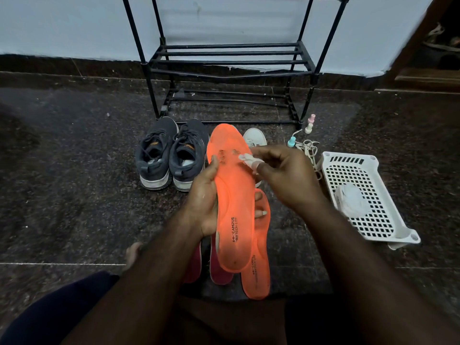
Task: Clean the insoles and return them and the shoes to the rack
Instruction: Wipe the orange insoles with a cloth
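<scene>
My left hand [202, 202] grips an orange insole [234, 195] from its left edge, fingers wrapped behind it, toe end pointing away from me. My right hand [283, 175] pinches a small whitish wipe [249, 159] against the insole's upper part. A second orange insole [260, 270] lies on the floor beneath. Two dark pink insoles [219, 270] lie beside it, partly hidden by my left arm. A pair of dark grey sneakers [171, 153] stands in front of the black shoe rack [229, 63]. A white shoe [255, 138] shows behind the held insole.
A white perforated plastic basket [361, 195] with a clear packet inside lies on the floor at right. Small pastel clips on a cord [303, 138] lie near the rack's right leg. The floor is dark speckled stone; a white wall stands behind the rack.
</scene>
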`<state>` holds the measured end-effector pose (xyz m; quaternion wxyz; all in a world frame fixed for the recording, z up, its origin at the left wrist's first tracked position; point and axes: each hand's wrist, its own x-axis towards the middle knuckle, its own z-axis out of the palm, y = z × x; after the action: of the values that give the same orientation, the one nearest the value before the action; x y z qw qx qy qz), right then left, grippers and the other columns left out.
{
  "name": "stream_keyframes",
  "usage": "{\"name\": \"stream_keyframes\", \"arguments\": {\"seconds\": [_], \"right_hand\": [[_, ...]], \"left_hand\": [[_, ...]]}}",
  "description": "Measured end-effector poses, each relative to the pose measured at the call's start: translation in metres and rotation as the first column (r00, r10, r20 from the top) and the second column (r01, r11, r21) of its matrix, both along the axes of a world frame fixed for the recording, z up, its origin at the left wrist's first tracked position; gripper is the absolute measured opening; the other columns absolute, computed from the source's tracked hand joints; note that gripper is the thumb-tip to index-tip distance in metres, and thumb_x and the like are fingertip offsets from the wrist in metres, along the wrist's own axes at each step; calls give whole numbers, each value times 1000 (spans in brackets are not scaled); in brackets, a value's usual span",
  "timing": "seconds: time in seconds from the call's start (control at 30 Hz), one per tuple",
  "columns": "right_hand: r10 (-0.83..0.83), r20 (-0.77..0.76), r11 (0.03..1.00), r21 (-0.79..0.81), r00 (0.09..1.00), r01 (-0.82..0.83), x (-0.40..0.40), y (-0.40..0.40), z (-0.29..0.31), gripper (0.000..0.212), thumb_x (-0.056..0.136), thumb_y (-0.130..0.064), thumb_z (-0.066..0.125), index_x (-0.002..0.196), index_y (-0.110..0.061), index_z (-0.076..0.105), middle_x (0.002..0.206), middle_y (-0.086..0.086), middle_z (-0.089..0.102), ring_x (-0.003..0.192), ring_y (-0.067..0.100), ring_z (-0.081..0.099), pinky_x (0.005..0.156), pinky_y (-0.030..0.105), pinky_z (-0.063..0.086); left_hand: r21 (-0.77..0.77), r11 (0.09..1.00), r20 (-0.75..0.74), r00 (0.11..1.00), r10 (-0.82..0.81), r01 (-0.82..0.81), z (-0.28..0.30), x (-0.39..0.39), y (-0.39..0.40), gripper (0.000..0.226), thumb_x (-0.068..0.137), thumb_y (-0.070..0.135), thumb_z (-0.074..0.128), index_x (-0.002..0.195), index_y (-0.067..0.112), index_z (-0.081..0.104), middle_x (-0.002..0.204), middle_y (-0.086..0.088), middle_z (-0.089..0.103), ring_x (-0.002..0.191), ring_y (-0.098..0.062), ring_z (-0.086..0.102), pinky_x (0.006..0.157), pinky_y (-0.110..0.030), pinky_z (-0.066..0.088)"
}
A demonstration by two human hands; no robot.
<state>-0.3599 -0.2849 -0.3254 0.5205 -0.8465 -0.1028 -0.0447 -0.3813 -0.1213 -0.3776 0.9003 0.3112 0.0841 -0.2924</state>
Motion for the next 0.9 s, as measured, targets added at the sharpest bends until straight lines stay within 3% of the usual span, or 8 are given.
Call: {"name": "stream_keyframes", "arguments": {"seconds": [0.07,0.13,0.3,0.4,0.6,0.73,0.8,0.9], "right_hand": [[-26,173,972,-227,985,65,3,6,-7,23,84,-16,72,107,-19,74,103,-5,72,94,11,67,91,28,51],[-19,233,945,-312,972,94,3,13,-8,23,84,-12,72,107,-14,75,101,1,70,96,15,64,88,16,43],[47,228,934,-354,972,38,-15,32,-21,18,83,-13,70,100,-13,76,96,7,71,91,24,65,85,31,48],[194,192,893,-442,962,-91,-32,40,-31,15,81,-14,67,94,-13,76,87,7,69,84,27,65,78,36,50],[-66,297,943,-293,953,157,-7,32,-14,17,81,-8,69,96,-10,76,94,7,71,91,23,66,84,26,44],[73,202,935,-355,977,4,-29,47,-21,17,83,-14,66,97,-14,76,92,7,71,89,22,65,82,29,45],[132,119,933,-350,984,-83,-41,46,-23,14,85,-15,68,96,-15,77,92,4,72,88,16,64,81,24,45],[60,163,962,-273,985,-14,-32,42,-16,12,82,-14,71,92,-17,77,91,0,72,85,10,63,81,22,46]], "left_hand": [[7,999,17,999,-45,45,-1,-1,-1,79,92,76,32,117,14,73,121,-22,56,103,-38,57,105,-70,31],[17,998,28,997,-67,66,-2,-3,-4,77,93,76,32,123,16,69,127,-23,52,111,-39,52,107,-67,30],[42,997,-8,997,71,-70,-4,-3,-6,72,98,65,33,137,11,58,128,-19,63,117,-37,61,104,-52,43],[89,989,-3,993,118,-117,0,1,-2,66,99,62,32,123,9,64,100,-12,74,89,-26,73,84,-37,58],[69,992,-35,994,106,-103,-3,-5,-8,66,99,62,31,130,15,65,126,-14,66,117,-34,60,109,-51,37],[83,987,-29,990,139,-136,-4,-2,-4,64,97,62,37,115,9,68,109,-14,68,106,-30,65,106,-43,42],[99,980,-34,983,179,-175,-6,1,0,66,95,63,40,122,7,64,111,-13,65,107,-29,62,109,-42,39],[89,982,-16,986,166,-164,-7,1,-3,62,95,63,46,119,10,65,115,-15,60,115,-31,52,114,-43,27]]}}
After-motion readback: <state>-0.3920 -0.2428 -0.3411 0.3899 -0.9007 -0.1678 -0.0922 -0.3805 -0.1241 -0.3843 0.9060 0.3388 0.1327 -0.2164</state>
